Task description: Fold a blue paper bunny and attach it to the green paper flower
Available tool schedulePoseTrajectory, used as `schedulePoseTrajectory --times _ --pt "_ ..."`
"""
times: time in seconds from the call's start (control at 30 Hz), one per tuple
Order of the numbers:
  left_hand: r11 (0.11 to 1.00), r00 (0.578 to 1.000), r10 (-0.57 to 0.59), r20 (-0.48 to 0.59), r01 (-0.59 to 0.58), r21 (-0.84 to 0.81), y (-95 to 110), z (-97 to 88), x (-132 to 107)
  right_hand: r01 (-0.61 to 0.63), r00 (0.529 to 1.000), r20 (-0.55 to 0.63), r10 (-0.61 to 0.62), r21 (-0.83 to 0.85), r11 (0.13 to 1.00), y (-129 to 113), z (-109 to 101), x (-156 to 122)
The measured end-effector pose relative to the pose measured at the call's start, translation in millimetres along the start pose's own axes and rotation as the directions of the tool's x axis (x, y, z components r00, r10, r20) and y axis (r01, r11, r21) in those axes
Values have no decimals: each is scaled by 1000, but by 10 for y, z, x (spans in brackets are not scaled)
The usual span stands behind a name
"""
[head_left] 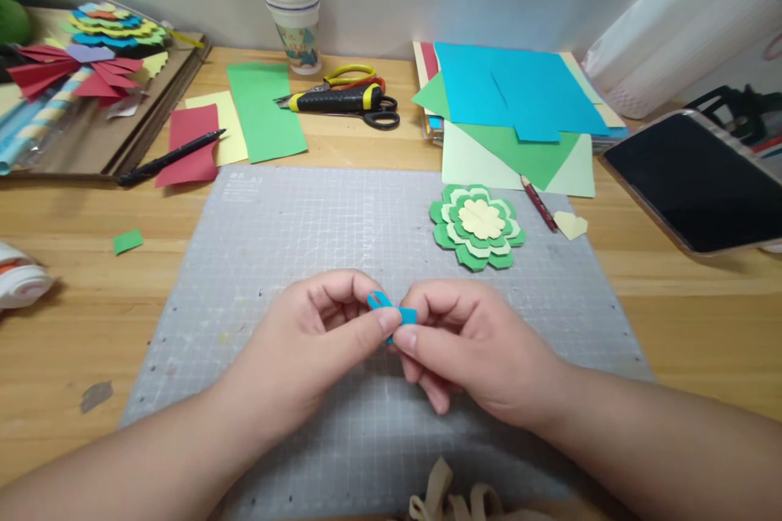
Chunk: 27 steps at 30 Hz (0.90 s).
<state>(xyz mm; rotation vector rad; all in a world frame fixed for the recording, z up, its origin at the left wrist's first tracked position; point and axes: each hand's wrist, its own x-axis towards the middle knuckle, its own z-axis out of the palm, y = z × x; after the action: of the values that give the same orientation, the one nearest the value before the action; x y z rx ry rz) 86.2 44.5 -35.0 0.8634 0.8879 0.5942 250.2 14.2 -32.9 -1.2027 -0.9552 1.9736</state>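
Both hands meet over the near half of a grey cutting mat [293, 212]. My left hand [318, 338] and my right hand [470, 350] pinch one small folded blue paper piece [391, 311] between thumbs and fingertips; a thin red pencil line shows on it. Most of the piece is hidden by the fingers. A layered green and cream paper flower [477, 226] lies flat on the mat just beyond my right hand.
Behind the mat lie scissors [348, 100], a green strip [264, 110], red and yellow sheets with a black pen [171, 156], stacked cups [294, 12], blue and green sheets [519, 98], a red pencil [538, 202], a cream heart [571, 224]. A phone [690, 179] rests right; a cardboard tray with paper flowers [91, 65] left.
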Motion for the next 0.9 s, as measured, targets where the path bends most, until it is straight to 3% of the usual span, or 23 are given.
schedulePoseTrajectory --times 0.17,0.5,0.67,0.9 --pt "999 999 41 21 -40 -25 -21 18 -16 137 989 -55 -136 6 991 6 -15 2" --pt "985 985 169 -41 -168 45 -5 36 11 173 974 -143 -175 -28 985 54 -4 0" --pt "955 963 247 -108 -223 194 15 23 0 200 966 -152 -210 -80 977 60 21 1" --pt "987 991 130 -39 -125 104 -9 -25 5 181 977 -109 -184 -35 983 46 -8 30"
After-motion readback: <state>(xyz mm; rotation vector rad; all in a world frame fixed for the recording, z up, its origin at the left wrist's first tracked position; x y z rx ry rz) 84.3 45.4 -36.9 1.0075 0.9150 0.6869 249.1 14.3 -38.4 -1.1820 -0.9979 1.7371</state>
